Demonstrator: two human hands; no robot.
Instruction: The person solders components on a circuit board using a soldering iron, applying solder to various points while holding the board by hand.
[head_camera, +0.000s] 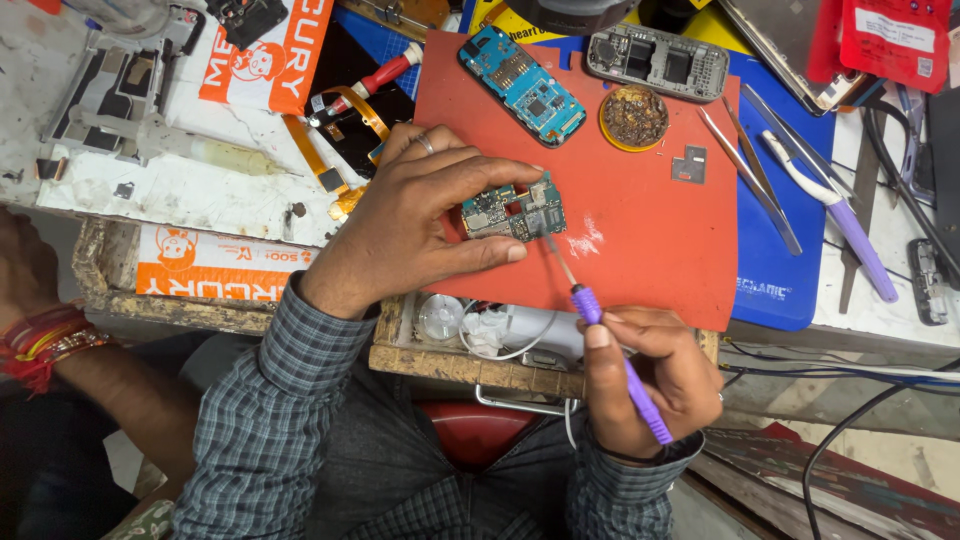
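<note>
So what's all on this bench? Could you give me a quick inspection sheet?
Surface: red mat over a blue mat.
Job's things: small circuit board; purple-handled tool, tip at the board.
Clutter: blue circuit board, grey phone frame, tweezers, round tin, syringe.
Hands: left hand pinches the board; right hand holds the tool.
Cables: black cables at right.
Surroundings: another person's arm at left.

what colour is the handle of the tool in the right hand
Purple. The tool's handle shows clearly in the head view, gripped in the right hand.
</note>
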